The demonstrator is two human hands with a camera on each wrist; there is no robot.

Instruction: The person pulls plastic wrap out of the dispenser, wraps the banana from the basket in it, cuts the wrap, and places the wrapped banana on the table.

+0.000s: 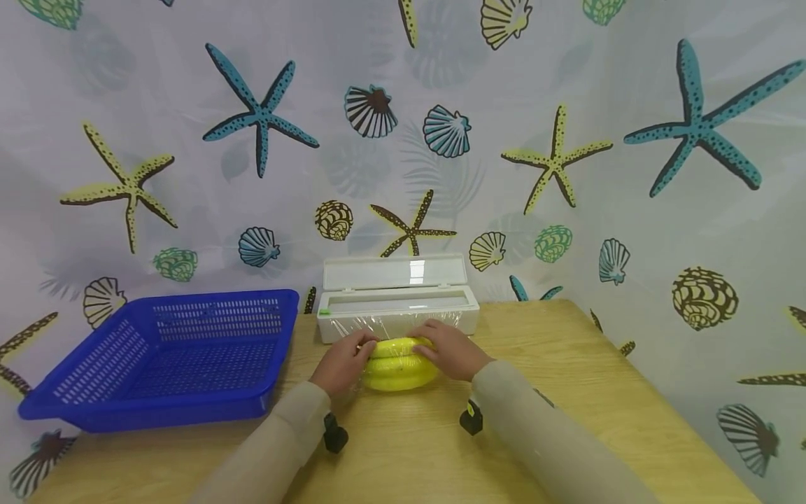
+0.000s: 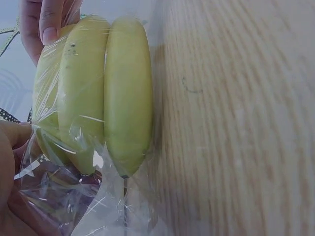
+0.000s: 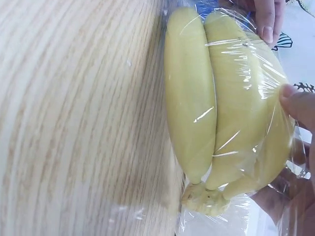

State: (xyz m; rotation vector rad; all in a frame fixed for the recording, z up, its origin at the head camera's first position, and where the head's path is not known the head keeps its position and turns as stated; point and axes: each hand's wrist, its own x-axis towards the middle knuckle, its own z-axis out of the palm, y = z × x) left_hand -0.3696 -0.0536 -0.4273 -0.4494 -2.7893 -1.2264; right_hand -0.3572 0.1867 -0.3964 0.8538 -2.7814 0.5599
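A bunch of yellow bananas (image 1: 399, 372) stands on the table under clear plastic wrap (image 2: 59, 196). My left hand (image 1: 345, 360) holds the bunch by its left end, its fingers at the upper edge over the wrap. At the other end my right hand (image 1: 455, 350) grips the bananas, thumb pressing the film on the near side and fingers behind, as the right wrist view shows. The stem end (image 3: 204, 199) lies on the right hand's side. Film stretches back toward a white wrap dispenser box (image 1: 397, 323) with its lid raised.
A blue plastic basket (image 1: 189, 404) stands on the left of the wooden table (image 1: 403, 455). A curtain (image 1: 403, 168) printed with starfish and shells hangs behind the table and along its right side. The dispenser box stands at the back edge, close behind both hands.
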